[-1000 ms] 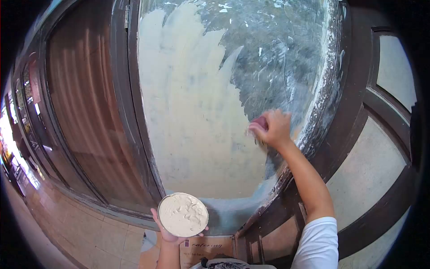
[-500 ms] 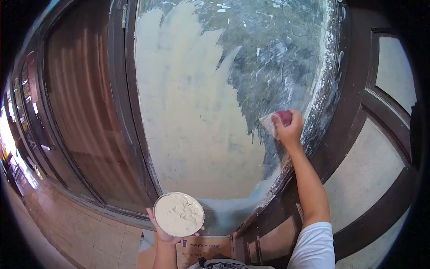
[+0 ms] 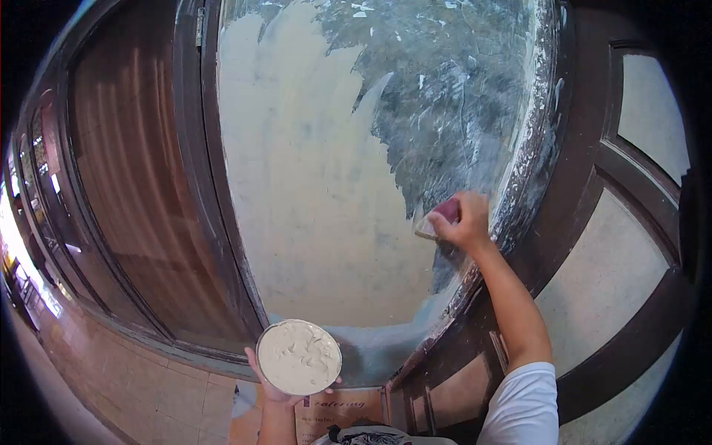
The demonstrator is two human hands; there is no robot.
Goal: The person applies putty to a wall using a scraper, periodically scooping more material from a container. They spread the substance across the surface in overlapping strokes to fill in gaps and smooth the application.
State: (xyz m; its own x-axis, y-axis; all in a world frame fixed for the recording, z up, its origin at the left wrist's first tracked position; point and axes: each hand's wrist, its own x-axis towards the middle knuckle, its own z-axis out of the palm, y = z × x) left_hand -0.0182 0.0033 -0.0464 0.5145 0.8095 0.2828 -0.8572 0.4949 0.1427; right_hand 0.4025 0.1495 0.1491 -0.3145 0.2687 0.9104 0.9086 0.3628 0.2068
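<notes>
My right hand [image 3: 467, 221] grips a spreader [image 3: 447, 211] with a dark red handle. Its pale blade lies against the panel [image 3: 319, 193], at the edge between the cream filler on the left and the bare grey-green surface [image 3: 460, 96] on the right. Low in the view, my left hand [image 3: 276, 391] holds up a round container of cream paste [image 3: 299, 357] from beneath, fingers spread around its rim. The paste has ridges and dents on top.
A dark wooden frame with a hinge [image 3: 199, 28] borders the panel on the left, beside glass with a brown curtain [image 3: 133, 163]. Wooden panelling [image 3: 608, 274] stands at right. Below are a tiled floor [image 3: 174, 389] and a printed sign [image 3: 341, 415].
My right hand and the spreader have moved slightly left and down, and the blade is tilted differently. The left hand and container are nearly where they were.
</notes>
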